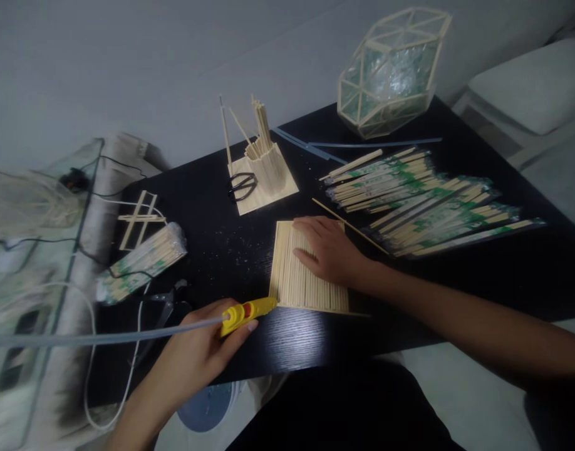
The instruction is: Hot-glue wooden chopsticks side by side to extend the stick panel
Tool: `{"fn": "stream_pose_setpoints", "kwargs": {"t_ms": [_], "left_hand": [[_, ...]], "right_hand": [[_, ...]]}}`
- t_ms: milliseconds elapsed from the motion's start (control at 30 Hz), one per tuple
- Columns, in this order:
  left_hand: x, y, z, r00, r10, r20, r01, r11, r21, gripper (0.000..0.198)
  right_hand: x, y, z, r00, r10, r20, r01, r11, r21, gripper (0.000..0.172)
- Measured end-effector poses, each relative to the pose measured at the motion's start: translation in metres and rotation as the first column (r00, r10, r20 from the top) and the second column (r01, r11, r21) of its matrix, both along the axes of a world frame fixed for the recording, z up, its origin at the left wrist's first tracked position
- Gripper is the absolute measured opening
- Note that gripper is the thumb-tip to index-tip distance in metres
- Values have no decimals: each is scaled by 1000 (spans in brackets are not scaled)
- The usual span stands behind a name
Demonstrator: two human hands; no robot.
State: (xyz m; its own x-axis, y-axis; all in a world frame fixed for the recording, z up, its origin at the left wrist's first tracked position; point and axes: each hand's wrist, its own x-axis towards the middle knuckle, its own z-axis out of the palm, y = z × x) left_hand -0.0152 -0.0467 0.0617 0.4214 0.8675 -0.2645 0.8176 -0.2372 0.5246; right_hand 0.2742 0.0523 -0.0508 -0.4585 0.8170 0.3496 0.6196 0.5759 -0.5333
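Foreground: a translucent rod (104,339), entering the rear of the yellow glue gun (252,311) from left of the grip. Beyond and left of the grip, a wrapped stick bundle (151,254). Left hand (203,341), closed around the yellow glue gun, nozzle (275,303) at the near left corner of the stick panel (310,291), just right of the grip. Right hand (332,250), farther right, laid flat on the stick panel. Rightmost from the grip, wrapped sticks (423,210) with green markings

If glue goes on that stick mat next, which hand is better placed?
Probably the left hand: it holds the yellow glue gun, its tip at the near-left corner of the stick mat. The right hand rests on top, perhaps steadying it.
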Motion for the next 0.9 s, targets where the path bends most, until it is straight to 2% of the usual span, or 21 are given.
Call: {"fn": "stream_pose_setpoints", "kwargs": {"t_ms": [367, 900], "left_hand": [[2, 3, 1, 999, -44, -16, 45, 999, 30, 30], [3, 5, 4, 999, -43, -25, 44, 998, 33, 29]], "right_hand": [[0, 0, 0, 1000, -2, 5, 2, 1000, 2, 46], [-1, 0, 0, 1000, 2, 8, -2, 1000, 1, 45]]}}
